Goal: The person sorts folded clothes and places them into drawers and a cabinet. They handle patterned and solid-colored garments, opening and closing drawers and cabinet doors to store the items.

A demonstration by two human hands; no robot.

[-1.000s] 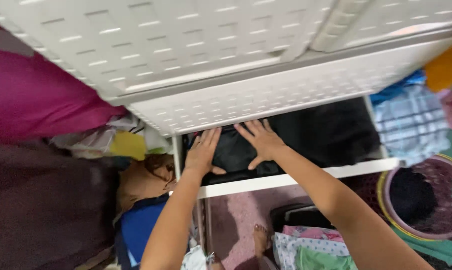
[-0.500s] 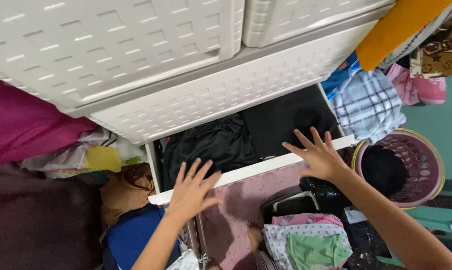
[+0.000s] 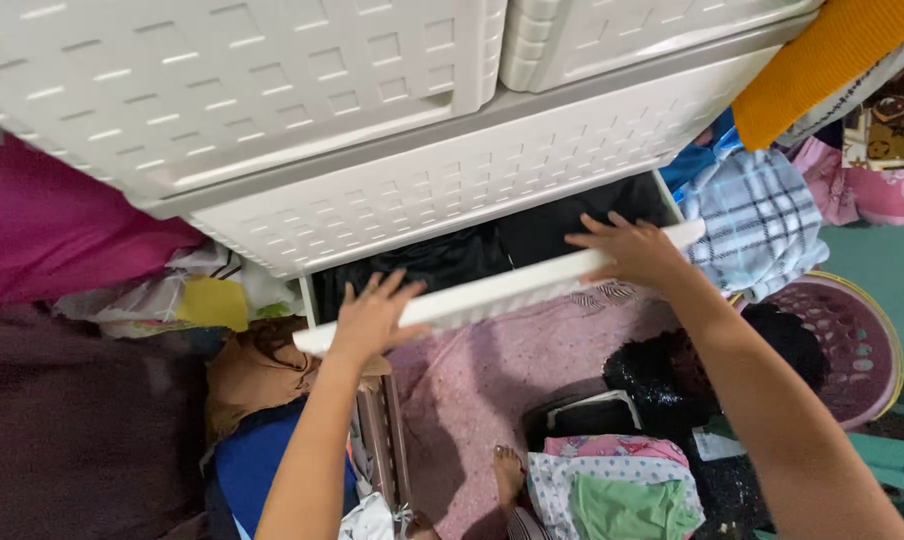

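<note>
Indoors, left hand and right hand, fingers spread flat, pressed against white drawer front, drawer partly open beneath a white plastic cabinet, black clothes inside, purple laundry basket at right.

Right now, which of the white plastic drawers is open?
The lowest drawer, with both hands on its front edge: left hand, right hand. Dark clothes show inside; the drawers above sit flush shut.

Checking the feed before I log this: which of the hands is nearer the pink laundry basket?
Right. The right hand rests on the drawer front at its end beside the pink laundry basket; the left hand presses the drawer's far end, away from the basket.
</note>
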